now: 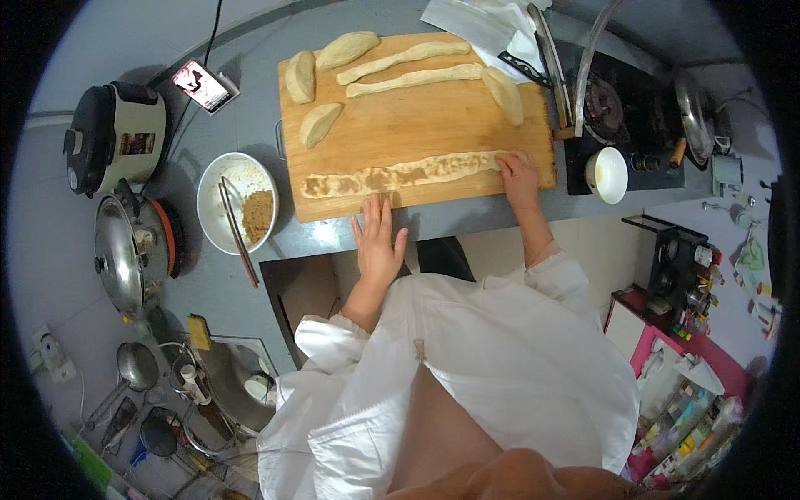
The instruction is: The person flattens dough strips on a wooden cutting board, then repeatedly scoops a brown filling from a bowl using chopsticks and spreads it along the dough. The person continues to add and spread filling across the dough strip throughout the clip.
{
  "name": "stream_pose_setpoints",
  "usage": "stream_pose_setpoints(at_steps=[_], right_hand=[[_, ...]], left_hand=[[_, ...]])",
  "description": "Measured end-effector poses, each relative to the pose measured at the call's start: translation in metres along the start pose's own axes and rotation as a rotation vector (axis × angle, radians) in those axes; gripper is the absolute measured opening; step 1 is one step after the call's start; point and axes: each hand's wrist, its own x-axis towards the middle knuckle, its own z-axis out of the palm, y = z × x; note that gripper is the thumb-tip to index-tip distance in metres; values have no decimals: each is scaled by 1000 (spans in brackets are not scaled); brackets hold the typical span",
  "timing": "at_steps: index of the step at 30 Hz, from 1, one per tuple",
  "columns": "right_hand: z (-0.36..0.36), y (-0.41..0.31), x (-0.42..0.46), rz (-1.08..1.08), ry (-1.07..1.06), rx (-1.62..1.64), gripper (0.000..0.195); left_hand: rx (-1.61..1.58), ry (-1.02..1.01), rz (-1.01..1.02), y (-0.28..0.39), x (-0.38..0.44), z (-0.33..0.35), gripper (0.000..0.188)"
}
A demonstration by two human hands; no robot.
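Note:
A long flat dough strip (406,174) lies along the near side of the wooden board (412,128), its top patched with brown filling. My right hand (520,178) has its fingers curled on the strip's right end. My left hand (377,244) is flat with fingers spread, its fingertips at the board's front edge just below the strip. Towards the back lie two thin dough ropes, an upper rope (403,61) and a lower rope (415,81). Several thicker dough pieces rest around them, including one at the left (301,77) and one at the right (503,95).
Left of the board, a white bowl (209,215) holds brown crumbly filling (257,215) and chopsticks (237,234). Beyond are a rice cooker (119,139), a lidded pot (122,253) and a phone (201,85). A knife (524,67) and small bowl (607,175) are at right; a sink (240,387) is lower left.

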Motion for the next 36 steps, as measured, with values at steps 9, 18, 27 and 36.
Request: stream_pose_setpoints(at_steps=[9, 18, 27, 36], right_hand=[[-12, 29, 3, -171, -123, -36, 22], [-16, 26, -17, -321, -261, -289, 44], [-29, 34, -11, -307, -301, -312, 49], [-13, 16, -23, -226, -410, -336, 62]], left_hand=[[2, -7, -53, 52, 13, 33, 60], [11, 39, -112, 62, 7, 40, 62], [52, 78, -151, 61, 0, 39, 62], [27, 51, -167, 63, -4, 37, 62]])
